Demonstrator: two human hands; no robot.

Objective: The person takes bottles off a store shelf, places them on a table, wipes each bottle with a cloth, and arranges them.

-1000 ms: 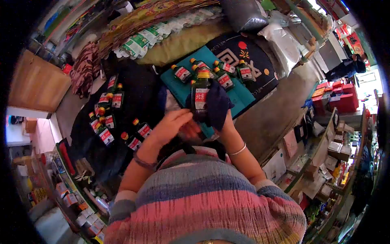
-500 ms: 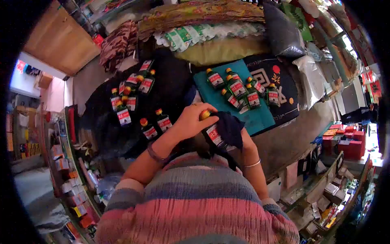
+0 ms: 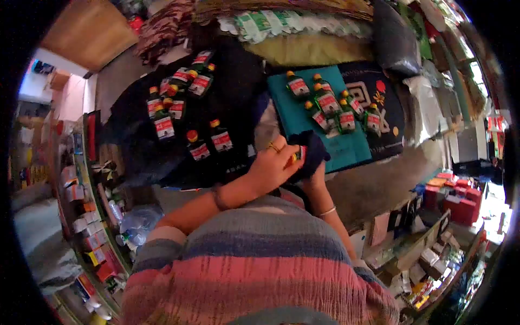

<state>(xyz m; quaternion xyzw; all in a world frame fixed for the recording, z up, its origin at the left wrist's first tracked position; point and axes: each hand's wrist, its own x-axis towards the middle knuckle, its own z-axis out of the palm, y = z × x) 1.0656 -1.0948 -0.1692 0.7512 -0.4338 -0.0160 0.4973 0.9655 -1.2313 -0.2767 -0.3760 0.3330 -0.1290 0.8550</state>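
Note:
In front of my chest, my left hand [image 3: 272,169] is closed on a small bottle [image 3: 296,157], its fingers bent over it. Only a patch of yellow and red shows, and the rest is hidden by my fingers and a cloth. My right hand [image 3: 315,176] grips the dark navy cloth [image 3: 311,151], which is bunched against the bottle's other side. Two similar green bottles with yellow caps and red-and-white labels lie left of my hands: a nearer bottle [image 3: 199,149] and one beside it [image 3: 221,136].
Several green bottles [image 3: 163,125] lie on black fabric [image 3: 233,81] at left. Another group of bottles [image 3: 327,102] rests on a teal sheet [image 3: 349,154] over a black mat. Folded textiles [image 3: 309,51] line the back. Shelves with boxes [image 3: 97,241] stand at both sides.
My left hand has turned over the bottle, and the bottle's label is now mostly covered. The cloth is bunched tighter around it. The whole view has shifted slightly.

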